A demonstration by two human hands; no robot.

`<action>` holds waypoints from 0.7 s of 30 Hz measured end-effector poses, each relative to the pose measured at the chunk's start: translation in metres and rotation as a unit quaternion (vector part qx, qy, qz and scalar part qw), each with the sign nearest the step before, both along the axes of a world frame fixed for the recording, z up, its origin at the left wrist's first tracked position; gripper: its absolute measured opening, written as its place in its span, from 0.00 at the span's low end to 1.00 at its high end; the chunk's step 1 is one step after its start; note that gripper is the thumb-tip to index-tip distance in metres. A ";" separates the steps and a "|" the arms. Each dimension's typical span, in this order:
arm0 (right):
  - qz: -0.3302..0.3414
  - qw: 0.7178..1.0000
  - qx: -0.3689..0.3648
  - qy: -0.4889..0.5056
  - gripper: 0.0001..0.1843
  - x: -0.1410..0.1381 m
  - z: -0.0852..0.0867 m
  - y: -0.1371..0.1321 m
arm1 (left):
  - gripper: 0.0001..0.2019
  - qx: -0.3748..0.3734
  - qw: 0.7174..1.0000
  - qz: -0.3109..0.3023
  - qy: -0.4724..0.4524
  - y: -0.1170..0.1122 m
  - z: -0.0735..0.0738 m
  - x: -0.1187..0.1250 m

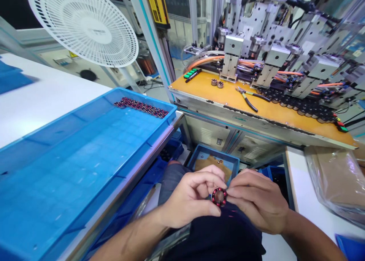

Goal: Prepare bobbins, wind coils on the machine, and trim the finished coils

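Note:
A small ring-shaped motor stator (219,197) with red windings is held up over my lap, its open centre facing me. The fingers and thumb of my left hand (196,196) grip it from the left side. My right hand (256,198) is closed, its fingertips pinched together at the stator's right rim. Whether a thin wire lies between those fingertips is too small to see. To the left, a long blue tray (85,158) bears a band of similar stators (142,107) along its far end.
Ahead, an orange bench (205,89) carries machine units (276,55), pliers (248,98) and two loose stators (217,83). Below it sits a blue bin (199,150) with cardboard inside. A white fan (88,29) stands back left. Plastic-wrapped cardboard (336,181) lies on the right.

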State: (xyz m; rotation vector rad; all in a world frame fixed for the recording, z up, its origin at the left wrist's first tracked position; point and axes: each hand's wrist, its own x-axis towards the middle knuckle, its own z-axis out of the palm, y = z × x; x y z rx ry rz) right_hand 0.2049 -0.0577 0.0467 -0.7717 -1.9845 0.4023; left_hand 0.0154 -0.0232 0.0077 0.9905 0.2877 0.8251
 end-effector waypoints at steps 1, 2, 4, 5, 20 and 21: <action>-0.010 1.000 -0.012 0.015 0.05 -0.002 -0.002 -0.001 | 0.16 0.024 1.000 0.018 0.007 0.000 -0.001 0.000; -0.021 0.999 -0.024 0.028 0.05 -0.004 -0.004 -0.002 | 0.17 0.051 0.998 0.034 0.016 -0.001 -0.001 0.000; -0.042 0.998 -0.037 0.038 0.05 -0.007 -0.008 -0.004 | 0.17 0.101 0.993 0.062 0.031 -0.001 -0.003 0.000; -0.049 0.998 -0.034 0.036 0.05 -0.008 -0.010 -0.005 | 0.19 0.115 0.990 0.075 0.037 -0.001 -0.005 -0.001; -0.135 0.989 0.058 -0.002 0.07 -0.011 -0.011 -0.008 | 0.10 0.060 0.995 0.042 0.067 -0.008 -0.003 -0.009; -0.143 0.988 0.058 -0.001 0.07 -0.011 -0.011 -0.008 | 0.10 0.063 0.996 0.049 0.049 -0.008 -0.003 -0.008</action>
